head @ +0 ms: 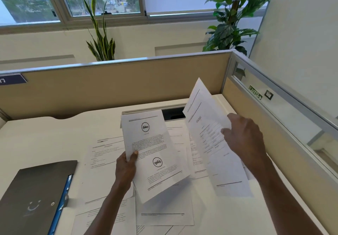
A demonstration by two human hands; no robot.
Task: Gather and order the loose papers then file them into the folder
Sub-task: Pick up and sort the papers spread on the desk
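Observation:
My left hand (126,167) pinches the left edge of a printed sheet with two round car icons (155,154), held up above the desk. My right hand (243,139) grips a second printed sheet (210,143) by its right edge, lifted and tilted to the right of the first. Several loose papers (164,214) lie spread flat on the white desk (45,139) under and around both hands. A dark grey folder (34,194) with a blue inner edge lies shut at the front left of the desk, apart from both hands.
Beige cubicle partitions (118,86) wall the desk at the back and right. A dark cable opening (173,113) sits in the desk behind the papers. Two green plants (102,42) stand beyond the partition under the windows.

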